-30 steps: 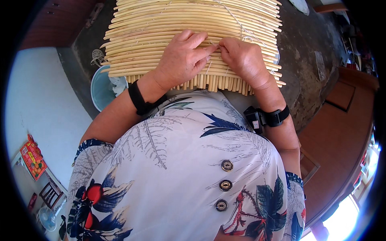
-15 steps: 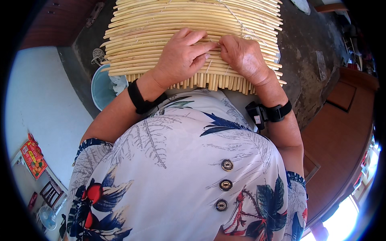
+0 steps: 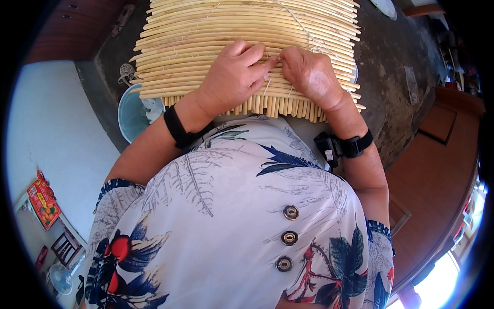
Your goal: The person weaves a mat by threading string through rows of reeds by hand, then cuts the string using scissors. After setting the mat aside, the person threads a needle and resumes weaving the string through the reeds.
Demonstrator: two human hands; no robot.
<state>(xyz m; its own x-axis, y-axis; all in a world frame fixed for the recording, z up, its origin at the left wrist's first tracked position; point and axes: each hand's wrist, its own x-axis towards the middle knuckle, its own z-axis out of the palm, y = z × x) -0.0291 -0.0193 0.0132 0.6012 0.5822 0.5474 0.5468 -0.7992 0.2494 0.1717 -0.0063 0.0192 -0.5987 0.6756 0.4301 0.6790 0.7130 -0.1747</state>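
A mat of pale yellow stalks [image 3: 180, 33], bound with white string [image 3: 296, 19], lies before me. A second layer of stalk ends [image 3: 272, 105] sticks out under its near edge, pointing toward me. Over the middle of the mat, my left hand [image 3: 231, 74] is closed, thumb and fingers pinched together. My right hand [image 3: 311, 74] is a curled pinch just beside it, fingertips nearly touching. A little white string shows at the fingertips, and both hands seem to pinch it; the exact grip is partly hidden. More loose string trails beyond my right hand.
A light blue bucket [image 3: 131, 113] with a plastic bag stands left of the mat. A shoe [image 3: 126, 72] is on the dark floor behind it. Brown wooden furniture [image 3: 432, 154] stands at the right, a white surface [image 3: 67, 118] at the left. Black bands circle both my wrists.
My left hand has shifted slightly, its fingers curling in closer, with the fingertips still beside my right hand. The right hand and the mat are almost unchanged.
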